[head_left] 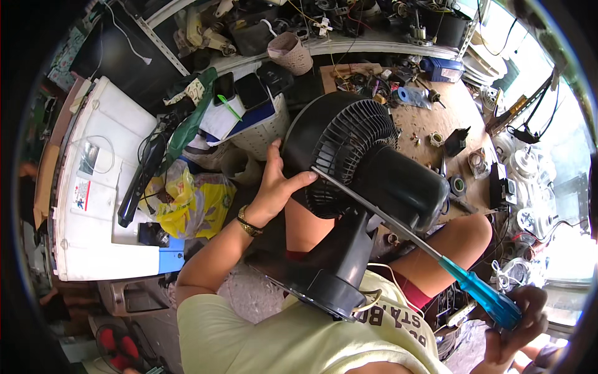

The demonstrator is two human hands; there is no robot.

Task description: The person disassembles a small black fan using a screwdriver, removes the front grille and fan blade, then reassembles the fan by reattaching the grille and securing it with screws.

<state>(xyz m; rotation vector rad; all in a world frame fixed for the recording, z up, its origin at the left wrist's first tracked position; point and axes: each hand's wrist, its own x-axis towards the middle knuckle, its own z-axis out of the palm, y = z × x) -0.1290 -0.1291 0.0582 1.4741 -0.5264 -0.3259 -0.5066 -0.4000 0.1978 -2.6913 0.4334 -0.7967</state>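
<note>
A black electric fan (398, 187) lies across my lap with its round motor housing and slatted rear grille turned up. Its black base (336, 293) rests against my shirt. My left hand (277, 190) grips the rim of the fan's head, thumb on the near side by the screwdriver's tip and the other fingers partly hidden at the rim. In my right hand (520, 324), at the lower right, is the blue handle of a long screwdriver (479, 293). Its thin metal shaft slants across the motor housing, the tip reaching the grille near my left thumb.
A wooden work board (430, 137) with scattered small parts stretches beyond the fan. To the left stand a white appliance panel (99, 237), a yellow plastic bag (196, 202) and a white basket (268, 128) with phones and a notepad. Shelves of parts (374, 47) line the back.
</note>
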